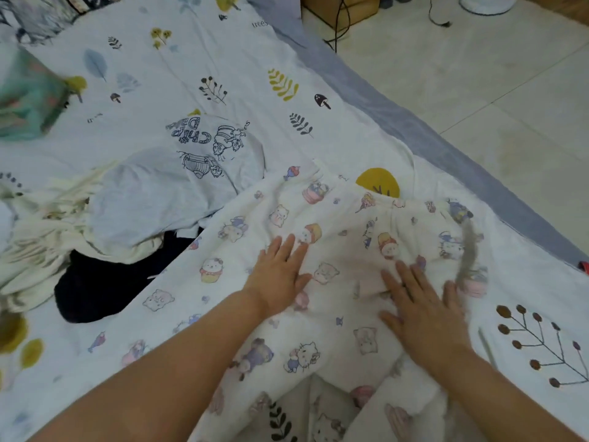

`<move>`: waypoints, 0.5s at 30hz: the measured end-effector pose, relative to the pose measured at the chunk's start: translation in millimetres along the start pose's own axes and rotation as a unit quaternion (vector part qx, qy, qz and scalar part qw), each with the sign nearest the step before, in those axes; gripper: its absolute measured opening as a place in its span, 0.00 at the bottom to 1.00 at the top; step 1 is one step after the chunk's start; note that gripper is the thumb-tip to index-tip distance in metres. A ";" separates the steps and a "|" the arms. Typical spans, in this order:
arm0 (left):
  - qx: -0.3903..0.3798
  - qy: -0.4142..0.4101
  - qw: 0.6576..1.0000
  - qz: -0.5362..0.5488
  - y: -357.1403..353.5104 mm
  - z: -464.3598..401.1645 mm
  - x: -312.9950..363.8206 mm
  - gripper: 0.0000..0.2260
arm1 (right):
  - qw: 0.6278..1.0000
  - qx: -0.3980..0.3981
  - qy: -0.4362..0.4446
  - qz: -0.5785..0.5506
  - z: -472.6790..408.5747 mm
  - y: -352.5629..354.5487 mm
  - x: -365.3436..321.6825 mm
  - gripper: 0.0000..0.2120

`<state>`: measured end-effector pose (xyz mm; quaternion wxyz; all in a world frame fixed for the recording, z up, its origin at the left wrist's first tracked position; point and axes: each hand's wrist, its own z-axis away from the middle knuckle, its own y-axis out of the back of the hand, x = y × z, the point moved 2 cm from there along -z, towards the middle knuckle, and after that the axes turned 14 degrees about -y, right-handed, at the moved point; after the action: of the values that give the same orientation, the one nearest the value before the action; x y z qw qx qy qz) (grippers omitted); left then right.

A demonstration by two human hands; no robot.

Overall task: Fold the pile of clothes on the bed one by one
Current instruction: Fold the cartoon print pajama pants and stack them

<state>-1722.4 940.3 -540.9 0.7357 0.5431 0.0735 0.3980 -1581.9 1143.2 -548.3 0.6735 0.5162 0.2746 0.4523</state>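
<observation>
Both hands, left (280, 275) and right (420, 307), flat and open-fingered atop cartoon-print pajama pants (334, 224).

Even, soft indoor light, fairly bright, with no hard shadows and no glare on the bed sheet (223, 74) or the tiled floor (478, 90); its source can't be told. Whole frame is slightly soft, with motion blur worst at the left edge on the green cloth (28, 100) and on a grey smear near the right hand (427, 311). Wide-angle bending shows at the edges.
</observation>
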 end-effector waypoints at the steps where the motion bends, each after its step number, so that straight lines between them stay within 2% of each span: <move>1: 0.045 -0.014 0.998 0.030 9.2 5.8 0.8 0.24 | 1.000 0.006 0.001 0.004 -0.5 7.1 -3.9 0.26; 3: 0.121 -0.017 0.990 0.067 22.4 24.2 1.2 0.16 | 0.999 -0.023 -0.022 -0.032 1.5 25.9 -15.9 0.23; 4: 0.139 -0.008 0.987 0.081 27.0 36.1 1.8 0.15 | 0.998 -0.006 -0.027 -0.065 2.1 33.1 -21.2 0.20; 6: 0.145 0.010 0.985 0.098 30.3 61.7 1.7 0.14 | 0.995 0.020 -0.028 -0.097 7.1 51.6 -33.9 0.15; 10: 0.147 0.043 0.983 0.101 24.1 113.7 -11.9 0.13 | 0.989 -0.005 0.030 -0.146 23.1 73.4 -71.0 0.16; 15: 0.166 0.140 0.968 0.128 6.8 189.0 -46.6 0.11 | 0.979 -0.034 0.139 -0.143 67.6 77.2 -135.8 0.18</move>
<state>-1655.1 769.9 -474.7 0.5601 0.6017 0.1707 0.5433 -1610.3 996.2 -467.2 0.7037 0.3809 0.4206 0.4276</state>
